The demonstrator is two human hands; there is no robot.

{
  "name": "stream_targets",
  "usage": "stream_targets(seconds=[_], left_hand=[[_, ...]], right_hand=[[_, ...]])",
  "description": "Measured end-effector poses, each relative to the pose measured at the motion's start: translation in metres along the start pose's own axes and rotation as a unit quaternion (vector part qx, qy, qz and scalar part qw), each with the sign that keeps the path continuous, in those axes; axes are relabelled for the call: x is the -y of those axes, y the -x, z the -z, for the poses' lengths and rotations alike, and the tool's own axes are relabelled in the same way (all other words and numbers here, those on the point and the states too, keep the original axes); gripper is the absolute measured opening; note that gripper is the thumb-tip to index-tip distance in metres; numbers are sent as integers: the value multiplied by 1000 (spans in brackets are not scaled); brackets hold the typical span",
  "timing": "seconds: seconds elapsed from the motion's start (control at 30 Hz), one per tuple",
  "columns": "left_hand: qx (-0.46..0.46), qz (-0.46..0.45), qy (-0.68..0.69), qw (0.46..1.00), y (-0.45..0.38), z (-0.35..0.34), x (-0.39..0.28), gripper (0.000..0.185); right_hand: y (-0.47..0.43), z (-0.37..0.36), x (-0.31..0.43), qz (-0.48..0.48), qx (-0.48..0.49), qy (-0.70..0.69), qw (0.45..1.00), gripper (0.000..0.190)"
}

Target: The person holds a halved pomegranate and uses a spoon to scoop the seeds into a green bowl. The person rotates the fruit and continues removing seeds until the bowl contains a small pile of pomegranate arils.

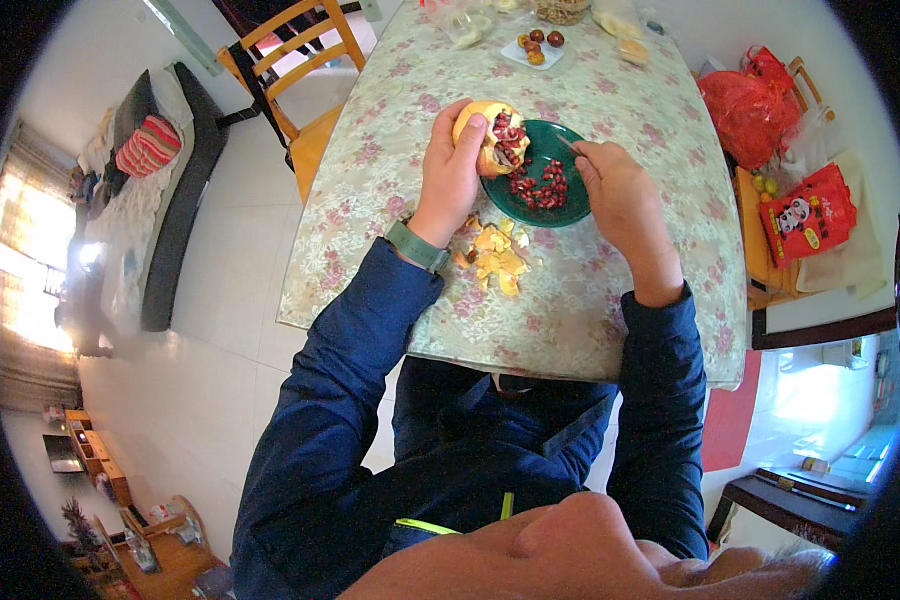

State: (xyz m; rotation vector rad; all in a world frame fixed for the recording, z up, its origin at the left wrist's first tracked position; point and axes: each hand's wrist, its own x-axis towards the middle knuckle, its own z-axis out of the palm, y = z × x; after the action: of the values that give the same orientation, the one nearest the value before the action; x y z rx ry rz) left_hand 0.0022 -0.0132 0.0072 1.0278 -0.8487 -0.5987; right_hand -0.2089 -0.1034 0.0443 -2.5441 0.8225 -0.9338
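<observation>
My left hand [454, 172] grips a partly peeled pomegranate [487, 127], its red seeds bared on the right side. The fruit hangs over the left rim of a dark green plate [544, 217]. Loose pomegranate seeds [544, 187] lie on the plate, mostly in its left and middle part. Over the plate's right edge, my right hand [619, 191] is closed around a small slim tool [568, 142], perhaps a knife; only its tip end shows past my fingers. Yellow pieces of pomegranate peel [499, 259] are heaped on the tablecloth, between the plate and me.
A floral tablecloth [375, 225] covers the table. Farther off stand a small white dish [532, 54] with several brown fruits and some plastic bags [461, 22]. A wooden chair [307, 67] is at the left; red bags [754, 112] rest on another chair at the right.
</observation>
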Motion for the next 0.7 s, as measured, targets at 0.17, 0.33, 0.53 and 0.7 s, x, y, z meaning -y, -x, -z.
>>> stream_targets(seconds=[0.17, 0.33, 0.53, 0.7], left_hand=[[51, 67, 176, 981, 6, -12, -8, 45], [182, 176, 293, 922, 10, -2, -18, 49], [169, 130, 268, 940, 20, -18, -14, 54], [200, 46, 133, 970, 24, -17, -14, 90]], right_hand=[[-2, 9, 10, -51, -15, -115, 992, 29], [1, 17, 28, -127, 59, -245, 960, 41], [1, 9, 39, -137, 91, -349, 923, 47], [-2, 11, 33, -200, 101, -409, 885, 37]])
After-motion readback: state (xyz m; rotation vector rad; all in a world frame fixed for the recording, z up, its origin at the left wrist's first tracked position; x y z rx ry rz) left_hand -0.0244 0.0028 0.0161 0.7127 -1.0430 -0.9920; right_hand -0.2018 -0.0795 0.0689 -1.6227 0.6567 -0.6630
